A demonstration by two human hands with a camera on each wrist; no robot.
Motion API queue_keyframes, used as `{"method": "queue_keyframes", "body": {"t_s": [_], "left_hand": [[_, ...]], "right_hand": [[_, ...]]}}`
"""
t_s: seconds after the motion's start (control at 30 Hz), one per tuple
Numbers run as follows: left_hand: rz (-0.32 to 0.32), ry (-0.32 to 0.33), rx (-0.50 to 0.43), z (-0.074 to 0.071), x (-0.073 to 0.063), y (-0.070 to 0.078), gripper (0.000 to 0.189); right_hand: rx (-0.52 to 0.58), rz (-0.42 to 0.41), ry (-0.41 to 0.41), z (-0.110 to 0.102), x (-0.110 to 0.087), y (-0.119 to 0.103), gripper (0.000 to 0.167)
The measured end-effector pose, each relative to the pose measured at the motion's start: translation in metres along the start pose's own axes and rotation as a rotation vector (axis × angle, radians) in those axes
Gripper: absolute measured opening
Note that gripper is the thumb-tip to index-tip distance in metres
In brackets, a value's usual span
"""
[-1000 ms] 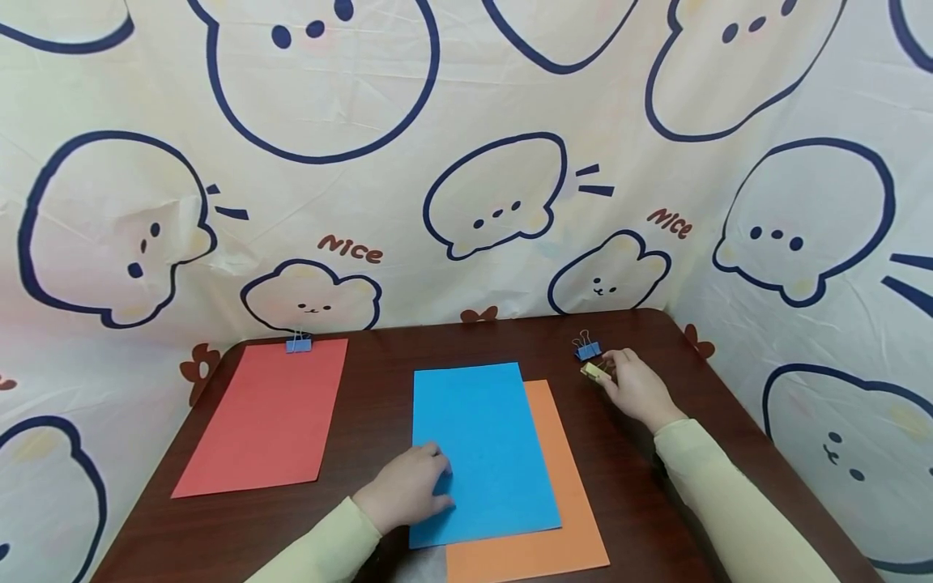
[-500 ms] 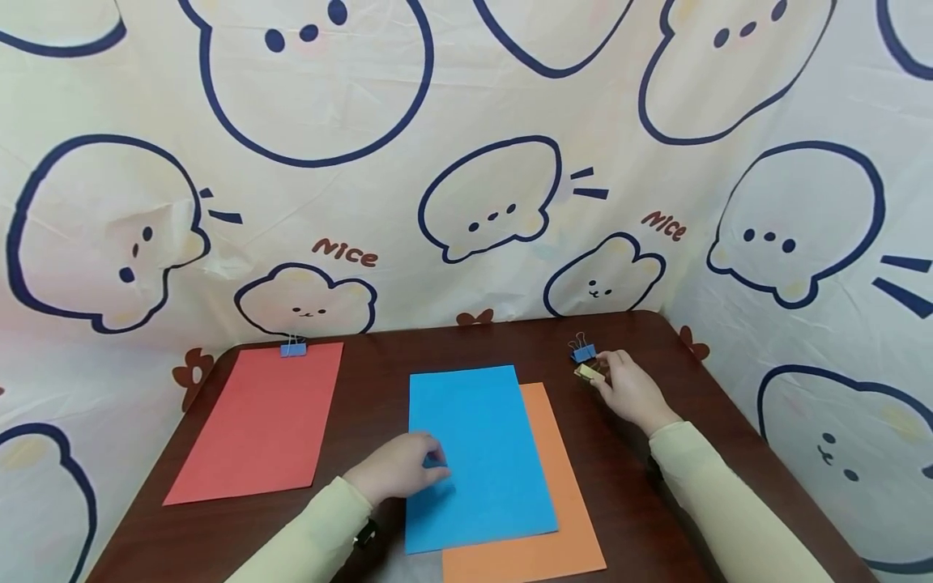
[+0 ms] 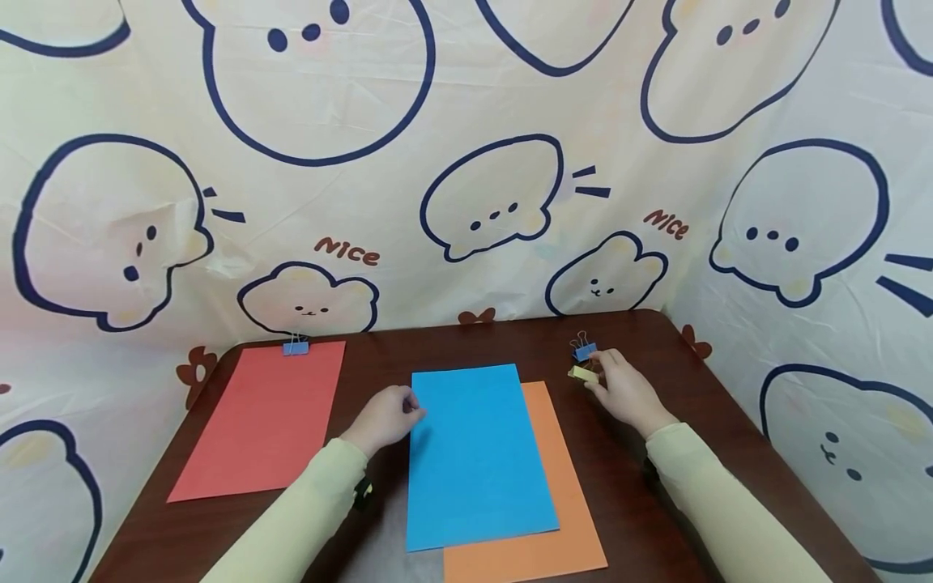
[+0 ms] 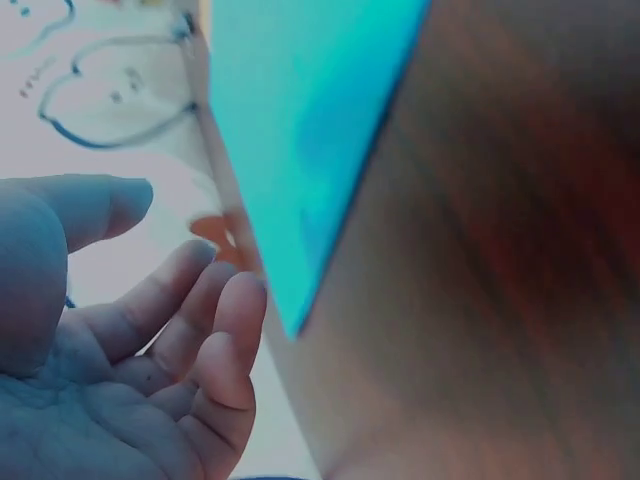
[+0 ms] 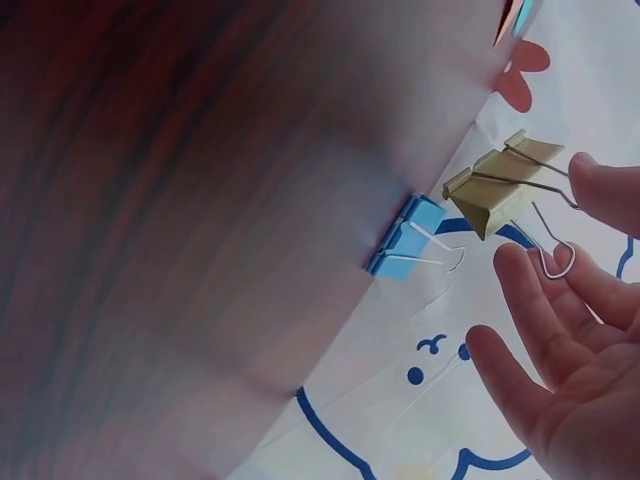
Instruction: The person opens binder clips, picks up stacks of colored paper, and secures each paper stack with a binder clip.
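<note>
My right hand (image 3: 628, 393) pinches a yellow binder clip (image 3: 583, 374) near the table's back right. In the right wrist view the wire handles of this yellow binder clip (image 5: 505, 185) stand spread, with the thumb at one and fingertips at the other. A blue binder clip (image 3: 585, 351) lies just beyond it. My left hand (image 3: 381, 419) hangs by the upper left edge of a blue sheet (image 3: 474, 461), fingers loosely bent. Nothing is between the thumb and fingers (image 4: 240, 310) in the left wrist view. The blue sheet overlaps an orange sheet (image 3: 557, 461), which sticks out right and below.
A red sheet (image 3: 270, 413) lies on the left of the dark wooden table (image 3: 379, 352). At its top edge sits another blue binder clip (image 3: 296, 348). A patterned cloth (image 3: 496, 105) hangs behind the table and along the right side.
My left hand has lifted off the blue sheet and moved up and left to its upper left edge. The right hand has shifted slightly left, turning the yellow binder clip a little.
</note>
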State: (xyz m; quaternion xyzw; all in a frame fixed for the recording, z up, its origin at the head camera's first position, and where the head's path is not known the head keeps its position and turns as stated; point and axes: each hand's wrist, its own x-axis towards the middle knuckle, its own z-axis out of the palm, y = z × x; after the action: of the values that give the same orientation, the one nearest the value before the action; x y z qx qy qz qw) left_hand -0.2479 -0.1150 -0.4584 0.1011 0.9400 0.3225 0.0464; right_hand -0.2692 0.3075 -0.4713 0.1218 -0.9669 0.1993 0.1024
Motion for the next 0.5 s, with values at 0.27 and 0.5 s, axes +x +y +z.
{"method": "queue_keyframes", "body": {"t_s": [0.27, 0.5], "left_hand": [[-0.086, 0.018, 0.000, -0.006, 0.025, -0.011, 0.031], [-0.088, 0.024, -0.024, -0.002, 0.035, -0.019, 0.037]], "right_hand": [[0.008, -0.027, -0.007, 0.000, -0.003, -0.008, 0.048], [0.007, -0.046, -0.004, 0.002, -0.005, -0.015, 0.048]]}}
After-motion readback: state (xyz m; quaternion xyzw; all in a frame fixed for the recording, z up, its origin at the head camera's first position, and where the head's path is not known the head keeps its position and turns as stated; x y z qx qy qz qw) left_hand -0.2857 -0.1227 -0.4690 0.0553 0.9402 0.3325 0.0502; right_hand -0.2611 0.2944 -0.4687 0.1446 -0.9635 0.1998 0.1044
